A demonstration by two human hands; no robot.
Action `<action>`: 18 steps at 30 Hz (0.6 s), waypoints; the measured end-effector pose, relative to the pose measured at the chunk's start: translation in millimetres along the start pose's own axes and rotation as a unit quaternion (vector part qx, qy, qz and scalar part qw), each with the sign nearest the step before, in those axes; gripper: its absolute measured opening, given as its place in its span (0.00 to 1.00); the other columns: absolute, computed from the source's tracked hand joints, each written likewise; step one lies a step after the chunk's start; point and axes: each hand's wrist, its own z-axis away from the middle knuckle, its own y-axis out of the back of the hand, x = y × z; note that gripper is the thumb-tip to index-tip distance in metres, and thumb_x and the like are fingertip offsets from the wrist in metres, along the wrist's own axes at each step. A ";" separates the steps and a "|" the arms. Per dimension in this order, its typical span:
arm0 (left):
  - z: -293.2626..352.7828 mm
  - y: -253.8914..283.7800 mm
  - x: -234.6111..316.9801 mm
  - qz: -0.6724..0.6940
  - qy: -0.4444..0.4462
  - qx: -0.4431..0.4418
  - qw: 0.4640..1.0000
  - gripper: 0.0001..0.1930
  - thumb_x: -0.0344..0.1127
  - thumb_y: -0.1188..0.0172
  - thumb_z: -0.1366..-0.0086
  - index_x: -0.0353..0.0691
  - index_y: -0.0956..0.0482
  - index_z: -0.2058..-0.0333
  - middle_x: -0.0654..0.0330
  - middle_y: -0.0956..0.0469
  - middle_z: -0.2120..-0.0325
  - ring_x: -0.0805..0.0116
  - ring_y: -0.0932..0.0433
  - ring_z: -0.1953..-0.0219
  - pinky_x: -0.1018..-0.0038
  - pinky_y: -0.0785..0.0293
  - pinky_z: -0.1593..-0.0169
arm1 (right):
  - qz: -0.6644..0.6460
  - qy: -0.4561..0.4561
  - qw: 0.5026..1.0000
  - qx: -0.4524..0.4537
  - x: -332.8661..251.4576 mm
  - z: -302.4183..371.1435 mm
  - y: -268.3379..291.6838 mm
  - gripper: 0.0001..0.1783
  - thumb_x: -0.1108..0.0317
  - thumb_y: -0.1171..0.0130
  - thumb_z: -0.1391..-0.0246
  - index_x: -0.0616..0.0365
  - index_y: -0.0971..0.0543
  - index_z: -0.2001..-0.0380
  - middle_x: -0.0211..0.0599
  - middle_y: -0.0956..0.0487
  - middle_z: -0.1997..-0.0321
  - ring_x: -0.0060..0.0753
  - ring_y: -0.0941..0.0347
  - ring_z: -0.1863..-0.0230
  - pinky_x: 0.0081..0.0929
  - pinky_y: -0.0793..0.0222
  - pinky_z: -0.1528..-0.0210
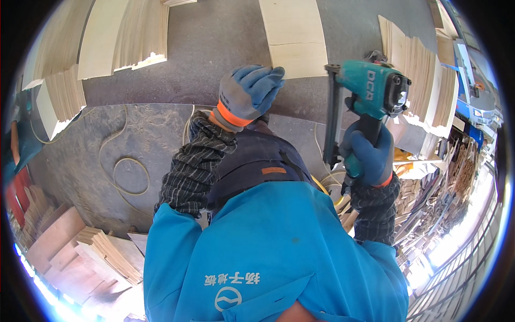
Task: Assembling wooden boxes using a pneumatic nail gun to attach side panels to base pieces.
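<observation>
Head cam: pale plywood strip [298, 61] is lying on the dark workbench [214, 32], line across it, no fasteners I can make out, so can't really call what's done or left. Left hand [249, 91] hovers by its near corner, fingers loosely bent, nothing visibly gripped; right hand [371, 155] is wrapped round a teal air nailer [365, 80].

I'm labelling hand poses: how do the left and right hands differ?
The left hand shows no tool in it, while the right hand grips a teal nail gun. The left hand's fingers lie together, loosely bent, near the end of a pale board; the right hand's curl around the handle. Both wear gloves with blue fingers and orange cuffs.
</observation>
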 end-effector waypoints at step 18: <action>-12.3 4.5 2.7 -0.012 0.007 -0.060 0.998 0.14 0.31 0.21 0.43 0.44 0.13 0.58 0.59 0.10 0.63 0.55 0.11 0.64 0.63 0.15 0.60 | 0.507 -0.058 0.840 0.183 180.3 -190.7 76.8 0.43 0.54 0.27 0.45 0.45 0.29 0.26 0.52 0.13 0.44 0.62 0.16 0.44 0.54 0.20 0.42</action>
